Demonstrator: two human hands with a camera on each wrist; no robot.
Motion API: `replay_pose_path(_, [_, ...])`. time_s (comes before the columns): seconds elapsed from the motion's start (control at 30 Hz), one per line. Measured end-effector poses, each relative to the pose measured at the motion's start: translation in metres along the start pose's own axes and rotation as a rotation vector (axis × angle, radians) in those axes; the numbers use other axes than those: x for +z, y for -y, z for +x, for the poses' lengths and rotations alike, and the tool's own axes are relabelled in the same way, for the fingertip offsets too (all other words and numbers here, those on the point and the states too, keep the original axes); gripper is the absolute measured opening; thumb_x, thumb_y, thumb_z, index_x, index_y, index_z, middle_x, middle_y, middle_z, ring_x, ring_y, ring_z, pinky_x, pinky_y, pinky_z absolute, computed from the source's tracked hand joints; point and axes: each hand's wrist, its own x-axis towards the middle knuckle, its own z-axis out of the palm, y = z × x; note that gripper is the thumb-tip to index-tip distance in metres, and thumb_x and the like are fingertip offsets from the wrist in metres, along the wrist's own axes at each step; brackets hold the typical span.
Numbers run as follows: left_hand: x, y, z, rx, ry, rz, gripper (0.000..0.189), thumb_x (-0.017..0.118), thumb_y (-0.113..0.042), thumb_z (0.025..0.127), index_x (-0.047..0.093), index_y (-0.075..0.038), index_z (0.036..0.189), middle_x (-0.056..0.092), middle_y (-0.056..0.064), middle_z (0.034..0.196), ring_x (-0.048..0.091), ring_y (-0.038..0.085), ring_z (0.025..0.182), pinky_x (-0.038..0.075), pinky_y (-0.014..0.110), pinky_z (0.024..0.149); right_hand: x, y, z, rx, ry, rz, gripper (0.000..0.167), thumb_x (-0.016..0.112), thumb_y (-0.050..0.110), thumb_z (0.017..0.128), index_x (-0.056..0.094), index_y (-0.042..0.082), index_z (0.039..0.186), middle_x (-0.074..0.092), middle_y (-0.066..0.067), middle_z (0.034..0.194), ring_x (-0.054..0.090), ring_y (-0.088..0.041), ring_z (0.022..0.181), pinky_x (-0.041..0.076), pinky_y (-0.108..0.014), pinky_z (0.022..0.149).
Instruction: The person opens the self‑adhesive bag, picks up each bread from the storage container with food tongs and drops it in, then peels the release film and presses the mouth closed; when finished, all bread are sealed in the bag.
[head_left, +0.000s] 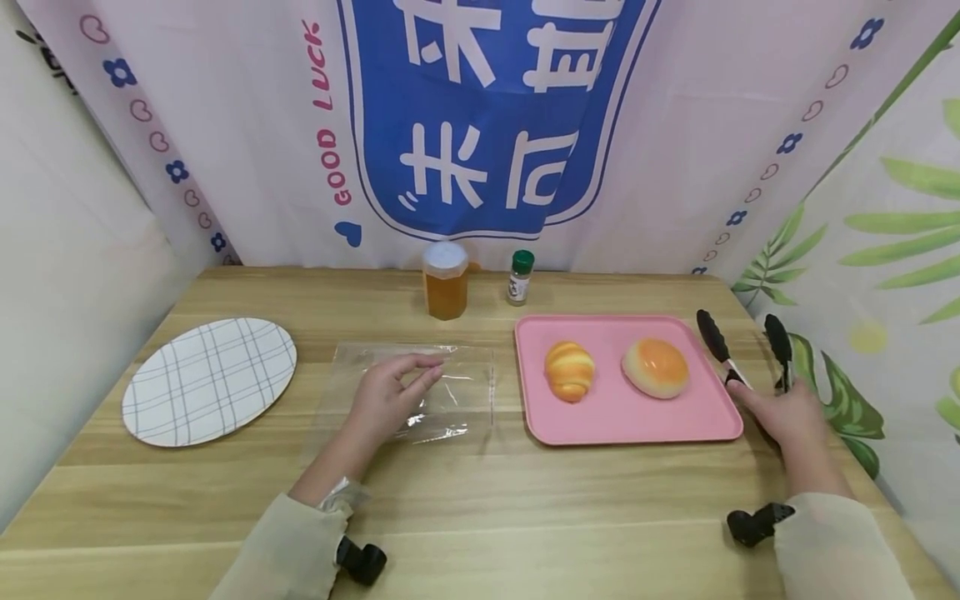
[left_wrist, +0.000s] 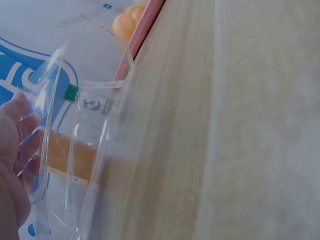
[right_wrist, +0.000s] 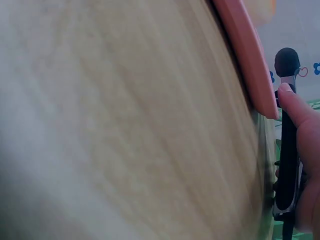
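Observation:
With thumb and fingertips, my left hand [head_left: 390, 396] pinches a clear plastic bag [head_left: 461, 392], its film raised off the wooden table; in the left wrist view the bag [left_wrist: 95, 130] stands partly open beside the fingers. My right hand [head_left: 787, 412] grips black tongs [head_left: 712, 335] past the right end of a pink tray [head_left: 600, 429]. The tips of the tongs are spread apart, and the right wrist view shows the thumb along their black handle [right_wrist: 287, 160]. On the tray lie a croissant [head_left: 570, 371] and, to its right, a round bun [head_left: 655, 367].
A white checked oval plate [head_left: 210, 382] lies at the left of the table. Behind the bag stands a jar of amber contents [head_left: 446, 283], with a small green-capped shaker [head_left: 519, 279] to its right. A printed curtain [head_left: 285, 167] hangs along the back edge.

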Motion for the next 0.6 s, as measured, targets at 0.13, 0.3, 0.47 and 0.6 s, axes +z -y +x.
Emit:
replay_pose_path(0.13, [0.0, 0.0, 0.0, -0.008, 0.003, 0.0, 0.018, 0.069, -0.017, 0.092, 0.074, -0.007, 0.105, 0.075, 0.008, 0.108, 0.07, 0.027, 0.104, 0.056, 0.047, 0.085, -0.002, 0.0, -0.008, -0.067, -0.012, 0.049, 0.117, 0.056, 0.07, 0.085, 0.007, -0.014, 0.15, 0.021, -0.044, 0.149, 0.024, -0.06, 0.135, 0.028, -0.069, 0.109])
replay_pose_path(0.3, [-0.001, -0.001, -0.001, -0.018, 0.002, 0.001, 0.018, 0.069, -0.018, 0.092, 0.074, -0.007, 0.105, 0.075, 0.007, 0.108, 0.07, 0.025, 0.1, 0.055, 0.045, 0.079, -0.007, -0.002, -0.026, -0.221, 0.011, 0.072, 0.106, 0.059, 0.061, 0.089, 0.01, -0.009, 0.152, 0.028, -0.045, 0.144, 0.031, -0.063, 0.129, 0.032, -0.074, 0.101])
replay_pose_path(0.47, [-0.001, -0.001, 0.0, -0.02, 0.002, -0.003, 0.018, 0.069, -0.018, 0.092, 0.074, -0.007, 0.105, 0.075, 0.008, 0.108, 0.07, 0.027, 0.102, 0.056, 0.048, 0.086, -0.008, -0.003, -0.043, -0.385, -0.027, -0.034, 0.077, 0.06, 0.051, 0.092, 0.036, -0.006, 0.138, 0.052, -0.037, 0.117, 0.052, -0.052, 0.103, 0.048, -0.053, 0.074])
replay_pose_path(0.6, [0.0, -0.001, 0.0, -0.016, 0.008, -0.004, 0.018, 0.069, -0.018, 0.092, 0.074, -0.007, 0.105, 0.075, 0.008, 0.108, 0.069, 0.028, 0.106, 0.056, 0.048, 0.089, -0.009, -0.001, -0.053, -0.43, -0.021, -0.108, 0.069, 0.066, 0.052, 0.089, 0.045, -0.004, 0.124, 0.055, -0.027, 0.101, 0.054, -0.041, 0.088, 0.045, -0.04, 0.064])
